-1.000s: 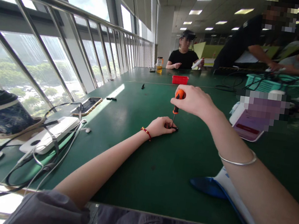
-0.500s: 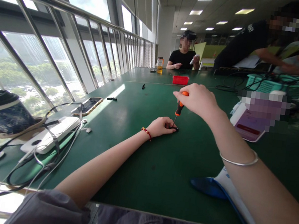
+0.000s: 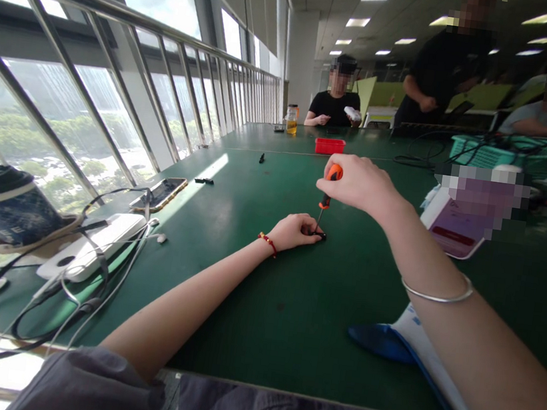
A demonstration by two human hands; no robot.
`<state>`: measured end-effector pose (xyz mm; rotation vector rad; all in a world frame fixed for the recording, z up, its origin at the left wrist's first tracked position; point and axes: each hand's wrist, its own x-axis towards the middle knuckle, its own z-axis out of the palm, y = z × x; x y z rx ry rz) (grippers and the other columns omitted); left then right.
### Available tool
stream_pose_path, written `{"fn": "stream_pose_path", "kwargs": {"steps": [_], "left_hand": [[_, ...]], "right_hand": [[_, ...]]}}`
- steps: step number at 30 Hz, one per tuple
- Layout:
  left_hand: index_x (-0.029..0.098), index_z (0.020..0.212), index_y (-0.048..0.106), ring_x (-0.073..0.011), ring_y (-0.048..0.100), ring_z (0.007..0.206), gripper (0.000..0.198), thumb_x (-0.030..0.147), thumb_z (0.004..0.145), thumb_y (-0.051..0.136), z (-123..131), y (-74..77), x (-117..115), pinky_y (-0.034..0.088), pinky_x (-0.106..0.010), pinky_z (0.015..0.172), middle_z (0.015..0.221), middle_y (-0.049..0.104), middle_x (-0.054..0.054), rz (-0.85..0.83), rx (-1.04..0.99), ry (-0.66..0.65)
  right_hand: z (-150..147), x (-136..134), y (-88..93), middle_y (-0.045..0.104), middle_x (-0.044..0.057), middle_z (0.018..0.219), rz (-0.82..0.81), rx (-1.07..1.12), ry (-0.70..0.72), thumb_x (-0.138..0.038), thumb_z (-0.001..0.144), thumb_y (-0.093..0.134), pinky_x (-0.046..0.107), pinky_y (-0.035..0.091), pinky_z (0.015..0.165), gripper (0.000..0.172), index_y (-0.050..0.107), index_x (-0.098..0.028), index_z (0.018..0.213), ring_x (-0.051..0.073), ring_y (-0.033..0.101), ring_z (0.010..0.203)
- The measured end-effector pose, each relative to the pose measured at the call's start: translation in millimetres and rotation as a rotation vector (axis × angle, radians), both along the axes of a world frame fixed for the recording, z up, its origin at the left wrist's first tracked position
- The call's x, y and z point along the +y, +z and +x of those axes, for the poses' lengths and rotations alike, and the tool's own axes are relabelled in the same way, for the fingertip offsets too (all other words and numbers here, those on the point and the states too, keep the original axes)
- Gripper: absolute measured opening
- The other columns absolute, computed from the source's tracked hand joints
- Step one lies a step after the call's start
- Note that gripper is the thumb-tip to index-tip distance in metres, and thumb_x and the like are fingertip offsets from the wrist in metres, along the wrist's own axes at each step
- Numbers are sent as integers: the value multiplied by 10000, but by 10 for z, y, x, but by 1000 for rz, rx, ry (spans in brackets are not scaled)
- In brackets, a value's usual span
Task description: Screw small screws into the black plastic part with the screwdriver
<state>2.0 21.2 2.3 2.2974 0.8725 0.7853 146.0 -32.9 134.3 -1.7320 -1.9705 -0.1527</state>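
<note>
My right hand [image 3: 361, 184] is closed around the orange and black handle of a screwdriver [image 3: 325, 198], which stands nearly upright with its tip down. The shaft reaches a small black part [image 3: 320, 235] on the green table. My left hand [image 3: 296, 231] rests on the table with its fingers closed on that black part, pinning it beside the screwdriver tip. Most of the part is hidden by my fingers, so its exact kind does not show. Whether the tip sits in a screw is too small to make out.
Small black pieces [image 3: 204, 181] and a phone [image 3: 158, 194] lie to the left, near a white power strip [image 3: 91, 248] with cables and a cup [image 3: 6, 203]. A red tray [image 3: 329, 146] is ahead. At right are a propped phone [image 3: 474, 214] and a teal basket [image 3: 512, 156].
My right hand has turned slightly around the screwdriver handle, its fingers now more curled. My left hand stays put. A standing person in the background has straightened up.
</note>
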Motion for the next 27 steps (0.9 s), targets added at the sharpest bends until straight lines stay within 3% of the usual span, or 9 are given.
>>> {"fn": "stream_pose_path", "kwargs": {"steps": [4, 8, 14, 19, 24, 27], "left_hand": [[163, 561, 414, -145, 653, 764, 301, 255, 696, 666, 1, 1, -2, 463, -207, 623, 781, 685, -25, 1, -1, -1], [162, 559, 418, -146, 653, 766, 297, 255, 694, 665, 1, 3, -4, 464, -210, 626, 783, 685, -26, 6, 3, 0], [162, 564, 419, -150, 655, 771, 292, 254, 698, 661, -2, 12, -11, 456, -207, 611, 781, 683, -26, 5, 7, -3], [162, 563, 414, -146, 653, 769, 295, 247, 696, 663, -1, 12, -12, 454, -206, 613, 790, 687, -27, -3, 0, -2], [161, 566, 421, -132, 643, 739, 290, 249, 694, 666, 0, 7, -8, 455, -208, 620, 800, 696, -26, -2, 3, -3], [162, 558, 417, -132, 643, 737, 296, 248, 694, 665, 0, 8, -10, 457, -210, 623, 796, 695, -26, 2, 0, -2]], "right_hand": [[2, -6, 3, 600, 45, 673, -14, 18, 7, -483, 821, 430, 337, 394, 639, 360, 645, -218, 706, 203, 553, 679], [-2, -1, 1, 622, 35, 738, 13, 2, 2, -413, 761, 514, 328, 391, 635, 233, 652, -230, 803, 200, 553, 696], [9, 10, -5, 600, 47, 672, 2, -1, -1, -502, 791, 473, 330, 399, 639, 351, 649, -212, 704, 197, 546, 680], [0, 6, 0, 620, 29, 742, 4, 3, 15, -421, 710, 579, 327, 404, 644, 223, 657, -234, 805, 199, 556, 708], [1, 7, -1, 583, 48, 658, -5, 31, 1, -512, 804, 451, 344, 401, 647, 371, 640, -212, 694, 208, 557, 691], [4, 14, -7, 608, 41, 722, 22, 32, 0, -441, 758, 518, 330, 400, 650, 253, 651, -226, 763, 204, 558, 714]]}}
